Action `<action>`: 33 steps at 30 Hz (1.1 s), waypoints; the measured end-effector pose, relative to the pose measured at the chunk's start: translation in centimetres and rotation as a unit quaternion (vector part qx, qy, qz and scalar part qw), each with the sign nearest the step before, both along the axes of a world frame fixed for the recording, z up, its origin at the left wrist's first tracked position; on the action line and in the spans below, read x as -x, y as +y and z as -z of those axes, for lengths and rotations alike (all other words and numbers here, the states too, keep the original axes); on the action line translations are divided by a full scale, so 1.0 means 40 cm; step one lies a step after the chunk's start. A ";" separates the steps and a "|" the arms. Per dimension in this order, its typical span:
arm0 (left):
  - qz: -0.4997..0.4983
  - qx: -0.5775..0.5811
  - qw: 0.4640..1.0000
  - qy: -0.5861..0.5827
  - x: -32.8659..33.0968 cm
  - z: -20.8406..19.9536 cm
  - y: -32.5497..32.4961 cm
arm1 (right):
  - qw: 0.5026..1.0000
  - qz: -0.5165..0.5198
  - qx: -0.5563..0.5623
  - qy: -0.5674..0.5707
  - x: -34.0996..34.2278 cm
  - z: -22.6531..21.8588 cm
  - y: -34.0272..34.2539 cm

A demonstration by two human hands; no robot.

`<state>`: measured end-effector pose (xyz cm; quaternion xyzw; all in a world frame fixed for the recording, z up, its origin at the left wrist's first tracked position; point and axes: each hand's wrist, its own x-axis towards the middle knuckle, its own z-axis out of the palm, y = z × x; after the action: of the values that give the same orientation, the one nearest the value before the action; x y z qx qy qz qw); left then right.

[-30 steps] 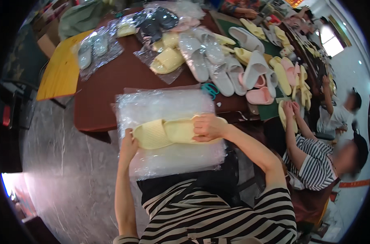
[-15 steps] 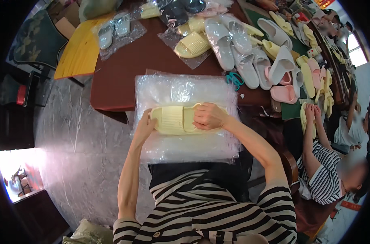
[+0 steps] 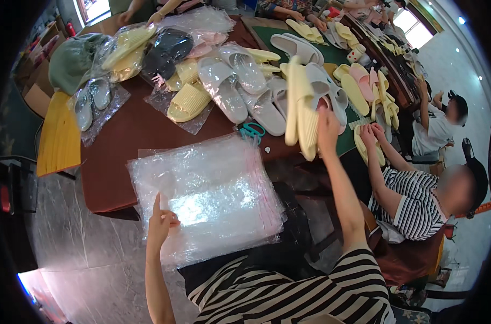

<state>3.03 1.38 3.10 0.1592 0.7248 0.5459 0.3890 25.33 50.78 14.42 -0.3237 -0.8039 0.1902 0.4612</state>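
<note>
A pair of pale yellow slippers [image 3: 305,116] is held up over the table's right part, slightly blurred. My right hand [image 3: 327,132] grips them at their near end, and behind them stand grey slippers. My left hand [image 3: 161,220] rests at the left side of a stack of clear plastic bags [image 3: 224,183]. Its index finger points forward over the bags, the other fingers are partly bent, and nothing is in it. The stack lies flat, partly on the table's near edge and partly over my lap, with pinkish edges at its right.
Teal-handled scissors [image 3: 252,131] lie beyond the stack. Bagged yellow, grey and black slippers [image 3: 168,51] cover the far part of the brown table [image 3: 107,186]. A co-worker [image 3: 418,200] in stripes sits at my right, hands on a yellow slipper. Other people work farther off.
The yellow slippers have left the bag stack, lifted to the far right in my right hand. My left hand has let go of them. The view has turned to the right.
</note>
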 end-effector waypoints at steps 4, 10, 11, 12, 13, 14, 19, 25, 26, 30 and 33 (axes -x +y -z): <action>0.060 0.040 0.988 0.137 -0.023 -0.009 0.016 | 0.986 0.118 -0.070 -0.097 0.052 -0.071 0.222; 0.119 0.129 0.941 0.290 -0.058 -0.045 0.040 | 0.967 0.123 -0.054 -0.219 0.231 -0.025 0.324; 0.124 0.143 0.940 0.284 -0.062 -0.052 0.045 | 0.960 0.115 -0.064 -0.248 0.265 -0.007 0.329; 0.136 0.160 0.932 0.295 -0.063 -0.058 0.052 | 0.936 0.115 -0.034 -0.331 0.295 0.018 0.324; 0.146 0.175 0.924 0.306 -0.064 -0.064 0.061 | 0.938 0.107 -0.039 -0.326 0.316 0.032 0.321; 0.152 0.206 0.922 0.291 -0.064 -0.073 0.068 | 0.914 0.112 -0.037 -0.388 0.336 0.046 0.312; 0.175 0.222 0.869 0.405 -0.070 -0.110 0.091 | 0.909 0.067 -0.140 -0.387 0.358 -0.010 0.230; 0.132 0.132 0.797 0.574 -0.066 -0.098 0.101 | 0.927 -0.287 -0.120 -0.210 0.260 -0.096 -0.239; 0.130 0.142 0.795 0.575 -0.062 -0.090 0.104 | 0.863 -0.408 -0.245 -0.168 0.243 -0.080 -0.349; 0.107 0.154 0.831 0.523 -0.053 -0.053 0.096 | 0.646 -0.623 -0.382 -0.220 0.190 0.026 -0.687; 0.126 0.192 0.833 0.503 -0.074 -0.030 0.070 | 0.785 -0.501 -0.297 -0.211 0.312 0.142 -0.626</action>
<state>5.99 4.19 4.30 0.4243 0.8841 0.1869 0.0593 12.84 25.76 8.74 0.2454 -0.9472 0.0730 0.1929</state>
